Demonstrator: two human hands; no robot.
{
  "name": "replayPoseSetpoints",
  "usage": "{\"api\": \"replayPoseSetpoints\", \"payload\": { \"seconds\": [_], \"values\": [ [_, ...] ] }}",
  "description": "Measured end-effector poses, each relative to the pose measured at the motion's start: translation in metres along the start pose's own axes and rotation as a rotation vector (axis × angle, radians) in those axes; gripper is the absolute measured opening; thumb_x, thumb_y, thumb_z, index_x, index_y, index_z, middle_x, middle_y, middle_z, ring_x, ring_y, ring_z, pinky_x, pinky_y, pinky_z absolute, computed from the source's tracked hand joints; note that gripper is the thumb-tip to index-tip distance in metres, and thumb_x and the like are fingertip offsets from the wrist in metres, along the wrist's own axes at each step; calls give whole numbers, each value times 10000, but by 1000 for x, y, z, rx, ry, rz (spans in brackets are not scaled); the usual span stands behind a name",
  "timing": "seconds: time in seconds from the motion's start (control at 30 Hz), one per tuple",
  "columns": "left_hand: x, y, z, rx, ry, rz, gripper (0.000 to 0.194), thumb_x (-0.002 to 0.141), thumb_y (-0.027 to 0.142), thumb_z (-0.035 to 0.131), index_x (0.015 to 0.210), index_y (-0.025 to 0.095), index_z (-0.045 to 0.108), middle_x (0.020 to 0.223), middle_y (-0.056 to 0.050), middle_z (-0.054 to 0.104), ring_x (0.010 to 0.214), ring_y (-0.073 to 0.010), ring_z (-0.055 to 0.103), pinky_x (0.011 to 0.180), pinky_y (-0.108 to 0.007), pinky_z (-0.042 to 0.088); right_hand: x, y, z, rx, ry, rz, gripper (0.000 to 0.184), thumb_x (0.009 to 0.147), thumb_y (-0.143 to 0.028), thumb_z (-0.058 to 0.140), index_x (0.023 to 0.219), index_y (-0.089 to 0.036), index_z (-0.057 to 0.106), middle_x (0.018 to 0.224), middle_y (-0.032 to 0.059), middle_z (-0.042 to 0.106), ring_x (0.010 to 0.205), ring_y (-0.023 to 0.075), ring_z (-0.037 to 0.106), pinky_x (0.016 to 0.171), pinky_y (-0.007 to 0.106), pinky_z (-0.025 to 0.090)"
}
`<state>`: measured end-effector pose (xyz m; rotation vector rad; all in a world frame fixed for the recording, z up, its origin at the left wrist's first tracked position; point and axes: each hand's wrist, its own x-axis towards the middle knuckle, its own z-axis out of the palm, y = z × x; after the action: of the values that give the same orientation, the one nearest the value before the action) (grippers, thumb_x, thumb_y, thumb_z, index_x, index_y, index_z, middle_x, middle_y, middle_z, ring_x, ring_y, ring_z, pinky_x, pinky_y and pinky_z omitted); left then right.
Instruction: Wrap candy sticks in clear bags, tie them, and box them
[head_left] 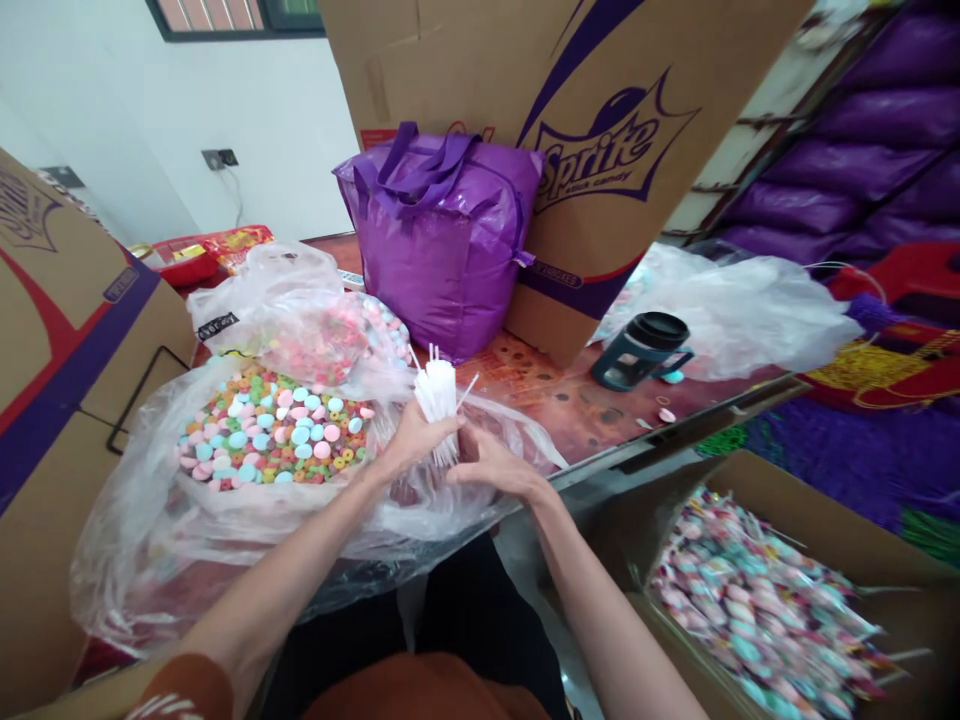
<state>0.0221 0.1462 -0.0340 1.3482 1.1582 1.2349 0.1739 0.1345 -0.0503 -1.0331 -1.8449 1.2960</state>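
My left hand (421, 432) is closed round a bundle of thin white lollipop sticks (436, 390), held nearly upright with a few sticks poking out at angles. Close against the right side of the bundle is my right hand (491, 462), its thumb and fingers apart; some fingertips are hidden behind the sticks. To the left of both hands, a large clear plastic bag (150, 500) lies spread on the table, with small candies (277, 430) heaped in it: pink, blue and white discs among coloured rings.
A purple zipped bag (450, 250) stands behind the hands before a tall carton (600, 160). A dark lidded mug (641, 350) is on the red table (547, 400). Below right, an open box (877, 540) holds wrapped candies. Another carton (60, 330) stands left.
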Motion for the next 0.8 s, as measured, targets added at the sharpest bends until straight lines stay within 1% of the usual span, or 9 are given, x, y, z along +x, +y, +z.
{"api": "replayPoseSetpoints", "payload": {
  "seconds": [0.1, 0.17, 0.33, 0.4, 0.47, 0.6, 0.63, 0.7, 0.8],
  "values": [
    [0, 0, 14, 32, -26, 56, 346, 705, 298, 807, 988, 141, 685, 950, -76, 719, 881, -217, 664, 889, -425, 562, 5, -4, 4, 122, 123, -24, 425, 671, -325, 739, 1067, -171, 723, 982, 73, 767, 931, 273, 715, 888, 410, 576],
    [-2, 4, 18, 67, -43, 83, 374, 701, 281, 816, 1025, 143, 690, 983, -86, 718, 946, -236, 664, 912, -428, 555, 10, -9, 13, 128, 202, -36, 354, 679, -323, 705, 993, -162, 732, 887, 70, 764, 846, 266, 714, 824, 401, 592],
    [-15, 31, 6, 121, -78, 165, 463, 660, 263, 846, 1065, 147, 654, 1011, -81, 685, 978, -249, 654, 910, -408, 540, 15, -27, 28, 160, 310, -116, 367, 739, -371, 636, 1052, -200, 723, 911, 63, 756, 1025, 282, 682, 911, 404, 568],
    [-19, 42, 0, 94, -95, 208, 610, 634, 286, 874, 1164, 161, 598, 1046, -74, 667, 1011, -247, 643, 932, -397, 523, 15, -33, 30, 189, 331, -160, 356, 763, -369, 623, 1066, -208, 720, 924, 64, 755, 1062, 279, 672, 942, 403, 554],
    [-19, 46, -5, 39, -55, 242, 791, 600, 359, 906, 1267, 187, 519, 1092, -77, 643, 1060, -251, 626, 942, -386, 511, 15, -36, 31, 209, 316, -184, 359, 766, -350, 642, 1085, -199, 708, 968, 69, 753, 1054, 270, 677, 952, 402, 546],
    [-11, 43, -9, -133, 20, 354, 1012, 577, 538, 895, 1387, 245, 363, 1210, -113, 596, 1054, -243, 628, 855, -351, 529, 14, -32, 34, 185, 286, -158, 450, 723, -325, 724, 1139, -170, 653, 1065, 72, 736, 975, 247, 692, 887, 396, 560],
    [-9, 42, -9, -155, 17, 381, 995, 598, 558, 879, 1386, 249, 356, 1200, -111, 601, 1022, -233, 637, 826, -341, 532, 15, -30, 34, 170, 291, -159, 473, 715, -325, 739, 1150, -167, 639, 1079, 72, 731, 967, 243, 691, 870, 390, 562],
    [-9, 44, -9, -125, 1, 429, 824, 687, 573, 820, 1323, 231, 424, 1133, -93, 626, 965, -212, 645, 817, -337, 530, 16, -27, 36, 106, 297, -177, 492, 730, -332, 750, 1177, -170, 623, 1106, 71, 719, 978, 238, 685, 862, 375, 562],
    [-14, 51, -7, 53, -37, 538, 513, 812, 557, 717, 1137, 189, 568, 1086, -97, 645, 1014, -226, 633, 925, -387, 500, 20, -24, 40, -64, 342, -182, 373, 854, -358, 681, 1187, -195, 636, 1090, 58, 714, 962, 219, 681, 849, 354, 570]
  ]
}}
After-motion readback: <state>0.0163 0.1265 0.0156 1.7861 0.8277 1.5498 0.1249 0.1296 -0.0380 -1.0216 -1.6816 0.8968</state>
